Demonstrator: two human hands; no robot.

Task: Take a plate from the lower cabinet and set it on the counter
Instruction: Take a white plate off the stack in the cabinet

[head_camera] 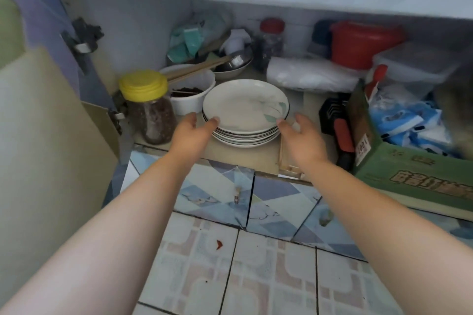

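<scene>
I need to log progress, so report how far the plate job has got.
Done: the lower cabinet stands open, its pale door swung aside. In hand: the left hand and right hand flank the stack of white, dark-rimmed plates, fingers at the top plate's rim, no grip closed yet. Left: lift the top plate and set it on the counter, which is out of view.

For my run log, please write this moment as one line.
stage: reaching | target: top plate of stack | left hand: open at rim | right hand: open at rim | lifted: no
</scene>
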